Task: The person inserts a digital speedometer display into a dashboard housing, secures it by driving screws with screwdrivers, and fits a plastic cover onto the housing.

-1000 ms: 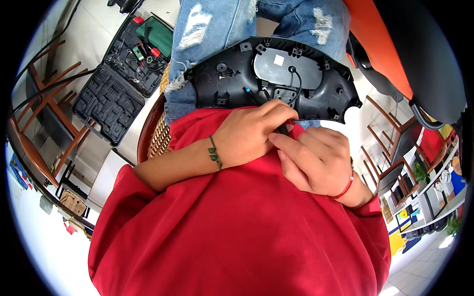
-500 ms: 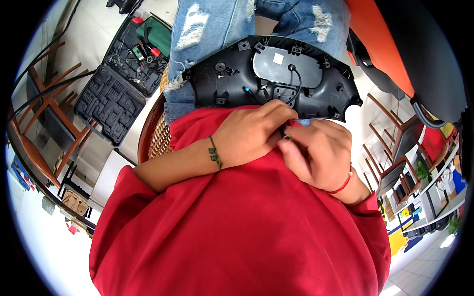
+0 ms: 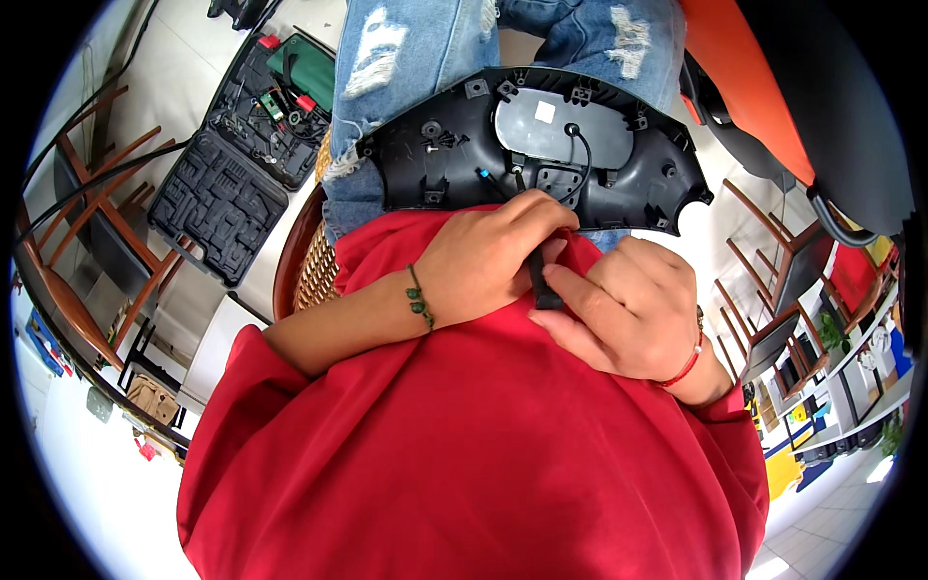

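Close to my red shirt, my left hand (image 3: 488, 253) pinches the upper part of a flat black strip (image 3: 544, 280). My right hand (image 3: 633, 307) holds the lower end of it between thumb and index finger. Whether the strip is tape or a flat cable, I cannot tell. Just beyond my hands a curved black plastic panel (image 3: 398, 164) lies across my lap, its inner side up. A grey rounded plate (image 3: 522, 135) is set in it, with a black cable (image 3: 589, 164) coming from its middle. Beside that are a blue-tipped connector (image 3: 485, 175) and several loose small screws (image 3: 445, 147).
An open black tool case (image 3: 217, 208) with a green pouch (image 3: 304, 66) lies on the floor at the far left. Wooden chairs (image 3: 101, 227) stand on both sides. An orange and black machine (image 3: 744, 87) looms at the upper right.
My right hand has shifted slightly down and right, its thumb and index finger now closed on the black strip. More of the strip shows between my hands. The panel has barely moved.
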Available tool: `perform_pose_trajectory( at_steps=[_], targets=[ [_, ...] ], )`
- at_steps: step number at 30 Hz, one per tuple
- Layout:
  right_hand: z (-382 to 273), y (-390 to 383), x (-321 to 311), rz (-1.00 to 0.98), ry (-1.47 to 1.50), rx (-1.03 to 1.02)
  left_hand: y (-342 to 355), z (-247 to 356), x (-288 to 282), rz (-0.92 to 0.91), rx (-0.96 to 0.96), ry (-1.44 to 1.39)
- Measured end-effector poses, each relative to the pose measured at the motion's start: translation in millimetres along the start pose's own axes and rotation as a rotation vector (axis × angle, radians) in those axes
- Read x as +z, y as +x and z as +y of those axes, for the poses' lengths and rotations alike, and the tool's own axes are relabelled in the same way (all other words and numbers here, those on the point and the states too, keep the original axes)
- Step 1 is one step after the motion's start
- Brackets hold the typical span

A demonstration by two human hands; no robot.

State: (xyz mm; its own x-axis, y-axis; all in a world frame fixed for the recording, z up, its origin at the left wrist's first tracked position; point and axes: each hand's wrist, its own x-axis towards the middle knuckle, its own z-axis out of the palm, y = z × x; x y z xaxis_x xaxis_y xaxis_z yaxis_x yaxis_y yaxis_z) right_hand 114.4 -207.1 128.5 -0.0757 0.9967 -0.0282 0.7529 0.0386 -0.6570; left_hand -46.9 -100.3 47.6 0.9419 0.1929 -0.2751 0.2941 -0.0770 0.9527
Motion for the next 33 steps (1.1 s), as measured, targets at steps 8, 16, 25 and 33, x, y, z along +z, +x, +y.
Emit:
perform_pose_trajectory(
  at_steps=[8,16,25,33],
  targets=[
    [-11,-4,20,-0.022,0.747,0.420,-2,-3,2,-0.017,0.022,0.047],
    [4,6,15,0.121,0.138,0.002,3,-1,-1,-0.007,0.094,0.015],
    [-5,7,28,0.160,0.089,0.066,0,-3,-4,0.008,0.066,-0.047],
    [1,9,19,0.093,-0.057,0.028,-35,-8,-57,0.322,0.201,0.445]
  ],
)
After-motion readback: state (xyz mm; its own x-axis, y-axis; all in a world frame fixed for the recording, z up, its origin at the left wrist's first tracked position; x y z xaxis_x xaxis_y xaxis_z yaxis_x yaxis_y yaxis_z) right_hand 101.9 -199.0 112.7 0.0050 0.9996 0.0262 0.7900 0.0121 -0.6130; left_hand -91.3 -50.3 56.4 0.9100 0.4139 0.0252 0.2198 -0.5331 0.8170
